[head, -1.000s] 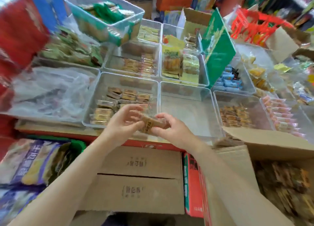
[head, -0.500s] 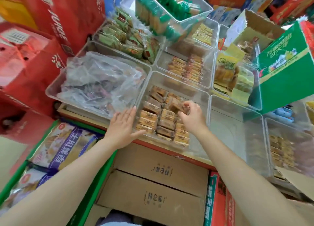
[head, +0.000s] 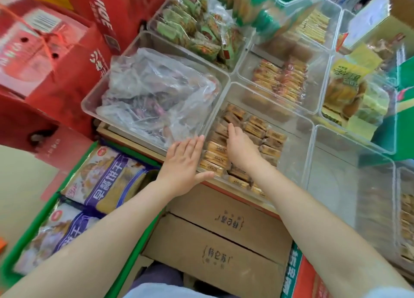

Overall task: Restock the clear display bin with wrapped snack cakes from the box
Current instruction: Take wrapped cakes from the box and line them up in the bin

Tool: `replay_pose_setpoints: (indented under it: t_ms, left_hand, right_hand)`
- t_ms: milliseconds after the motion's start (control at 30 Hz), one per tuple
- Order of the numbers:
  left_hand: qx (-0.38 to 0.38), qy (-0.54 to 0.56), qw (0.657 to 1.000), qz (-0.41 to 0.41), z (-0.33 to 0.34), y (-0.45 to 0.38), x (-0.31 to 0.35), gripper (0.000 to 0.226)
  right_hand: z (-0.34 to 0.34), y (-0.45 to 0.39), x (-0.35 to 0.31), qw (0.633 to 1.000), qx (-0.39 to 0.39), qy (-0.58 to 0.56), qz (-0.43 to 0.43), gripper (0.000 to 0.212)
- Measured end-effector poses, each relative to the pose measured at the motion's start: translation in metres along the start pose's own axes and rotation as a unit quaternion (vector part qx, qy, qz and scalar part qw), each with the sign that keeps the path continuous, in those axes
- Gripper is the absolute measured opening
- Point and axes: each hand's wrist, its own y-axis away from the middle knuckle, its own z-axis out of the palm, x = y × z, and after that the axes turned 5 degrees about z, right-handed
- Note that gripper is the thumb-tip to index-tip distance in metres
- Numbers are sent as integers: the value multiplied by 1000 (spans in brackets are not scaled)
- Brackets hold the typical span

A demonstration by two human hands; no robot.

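We see the wrapped snack cakes [head: 257,129] lying in short rows inside the clear display bin [head: 289,116], which stands at the front edge of the shelf and is filled only in its left part. Our right hand [head: 240,150] is down in the bin and rests on the cakes; its fingers are bent over the rows, but we cannot tell if they pinch one cake or only press it flat. Our left hand [head: 183,165] lies with straight, spread fingers against the near left corner of the bin and holds nothing. We judge each cake as light and soft, with a thin slippery film, so it is better to take it by the two long sides and not squeeze. To the left stands a bin with a crumpled plastic bag [head: 156,96], and below the shelf a closed cardboard box [head: 224,237].
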Motion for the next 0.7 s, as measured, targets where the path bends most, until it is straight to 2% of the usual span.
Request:
replay_pose_setpoints:
  t_ms: [200, 333, 400, 500, 567, 633, 700]
  left_hand:
    - [-20, -15, 1000, -3, -1, -1, -1, 105]
    - [-43, -15, 999, -17, -8, -1, 2, 107]
    - [-59, -20, 998, -29, -11, 0, 5, 103]
    - [-53, -43, 995, -74, -16, 9, 22, 89]
    - [7, -63, 993, -102, -14, 21, 47, 73]
    - [83, -10, 993, -88, -2, 34, 88, 61]
    - [88, 104, 990, -47, 11, 44, 144, 56]
  right_hand:
    - [23, 30, -4, 993, 1, 115, -32, 68]
    - [13, 24, -3, 995, -36, 90, -31, 68]
    - [-3, 30, -4, 994, -52, 72, -58, 63]
    - [-27, 71, 7, 995, -24, -31, -94, 45]
    - [-37, 116, 36, 988, 8, -112, -105, 36]
    - [-44, 167, 80, 976, 37, -193, -95, 30]
    - [-52, 219, 130, 961, 100, -249, -66, 25]
